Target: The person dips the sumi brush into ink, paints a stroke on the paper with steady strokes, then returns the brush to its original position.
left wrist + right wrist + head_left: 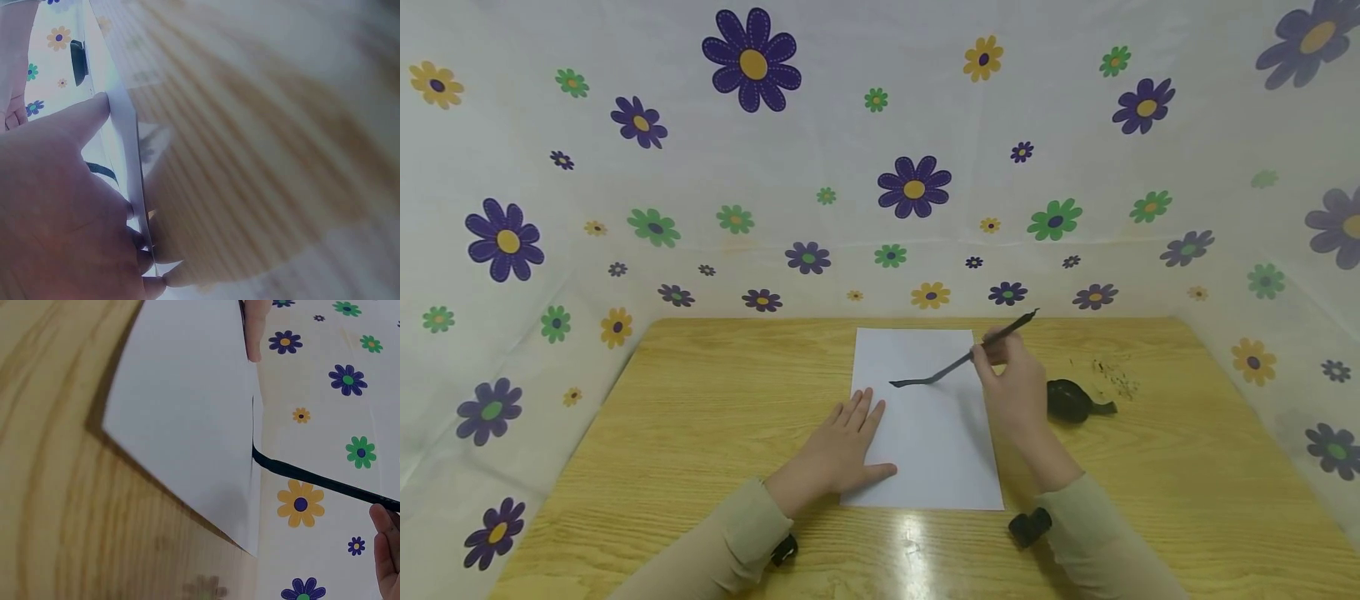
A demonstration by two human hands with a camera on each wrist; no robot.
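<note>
A slender dark stick, like a brush (955,365), is pinched in my right hand (1015,387) above the right side of a white sheet of paper (932,450). Its thin lower end reaches the sheet, where a short dark streak (910,382) shows; I cannot tell whether this is a drawn mark or the bent tip. In the right wrist view the stick (325,481) slants from my fingertips (380,519) to the paper (187,406). My left hand (842,450) rests flat with spread fingers on the sheet's left edge. The left wrist view shows it closely (69,206).
Right of my right hand lies a dark rounded thing (1071,402) with a narrow neck. Small dark specks (1116,379) are scattered behind it on the wood-grain table (715,400). A white cloth with flowers (820,150) stands around the back and sides.
</note>
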